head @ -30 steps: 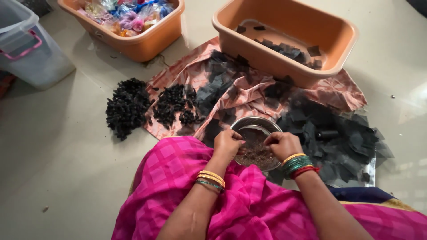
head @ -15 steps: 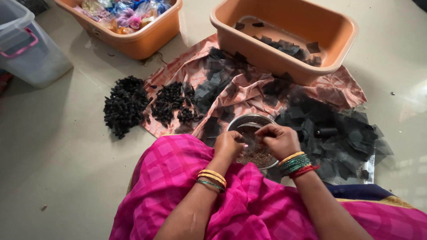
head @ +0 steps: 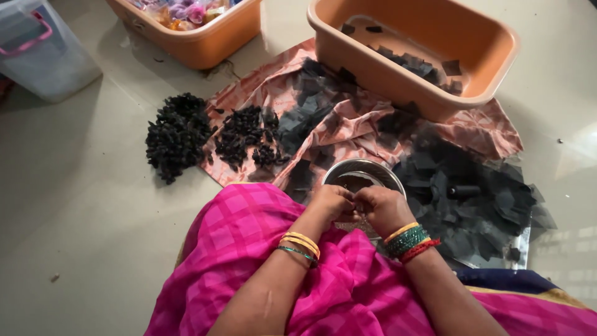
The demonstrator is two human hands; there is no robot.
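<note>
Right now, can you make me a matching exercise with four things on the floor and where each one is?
Things:
1. steel bowl
2. clear bin
3. black squares
4. black clumps

Places:
a. far left corner of the view
b. heap right of the bowl, on the cloth
c. pile on bare floor, left of the cloth
d. just beyond both hands

Pairs: 1-d, 2-a, 3-b, 4-c. The left hand and right hand meet at the bowl's near rim.
</note>
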